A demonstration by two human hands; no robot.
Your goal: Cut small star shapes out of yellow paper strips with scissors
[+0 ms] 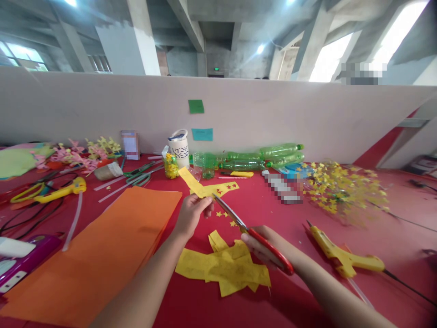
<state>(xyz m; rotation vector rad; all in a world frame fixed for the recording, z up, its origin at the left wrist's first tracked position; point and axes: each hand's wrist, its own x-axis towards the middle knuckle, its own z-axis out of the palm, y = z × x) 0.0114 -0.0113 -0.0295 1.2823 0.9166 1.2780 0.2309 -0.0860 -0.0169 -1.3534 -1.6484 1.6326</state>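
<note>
My left hand [193, 212] is closed on a yellow strip [191, 181] near the middle of the table. Another yellow strip [227, 187], with star-shaped holes through which red shows, lies just behind it. My right hand [264, 241] grips red-handled scissors [269, 248], whose blades point up and left to the edge of the held strip. Several small yellow stars [233, 223] lie on the red table below the blades. A loose pile of yellow strips [221, 264] rests between my forearms.
Orange sheets [102, 250] cover the left side. A yellow glue gun [341, 255] lies at the right, below a bunch of yellow stars [337, 187]. Green bottles [246, 159] and a white cup [179, 148] stand or lie along the partition [136, 105].
</note>
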